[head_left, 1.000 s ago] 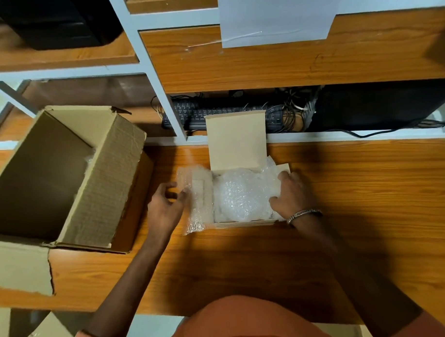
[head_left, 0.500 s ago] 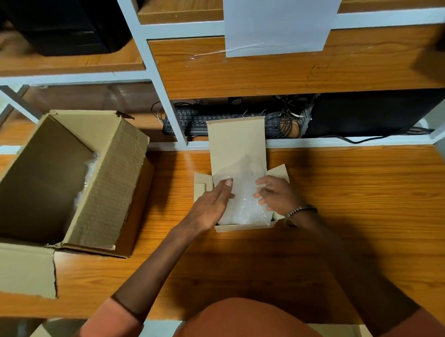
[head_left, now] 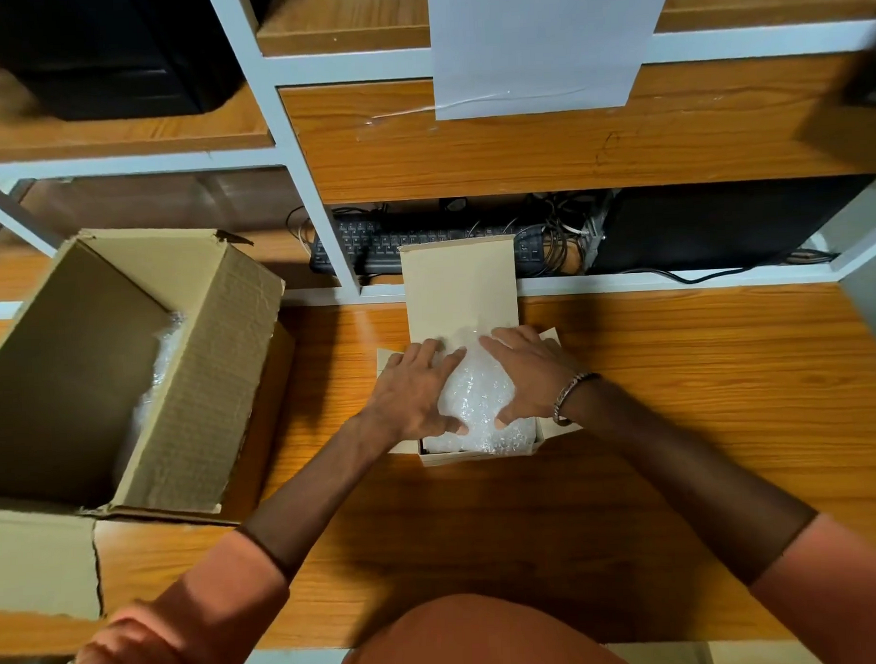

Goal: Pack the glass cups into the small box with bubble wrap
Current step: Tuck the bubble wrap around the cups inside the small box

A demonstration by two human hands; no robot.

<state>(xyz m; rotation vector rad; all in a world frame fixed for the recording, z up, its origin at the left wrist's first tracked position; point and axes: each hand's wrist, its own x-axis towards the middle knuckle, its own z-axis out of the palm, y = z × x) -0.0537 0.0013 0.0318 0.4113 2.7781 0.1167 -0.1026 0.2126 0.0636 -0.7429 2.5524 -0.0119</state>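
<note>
A wooden desk [head_left: 676,398] carries a big corrugated carton [head_left: 189,370] well left of the fingers. Both flat-fingered hands, left hand [head_left: 413,392] and right hand [head_left: 527,378], press crinkly bubble wrap [head_left: 478,405] into the small box [head_left: 459,286]; cups hidden beneath.

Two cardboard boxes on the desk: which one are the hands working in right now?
The small box at the desk's centre, lid flap raised. Both hands, left hand and right hand, press flat on its bubble wrap. The large box sits untouched on the left.
</note>
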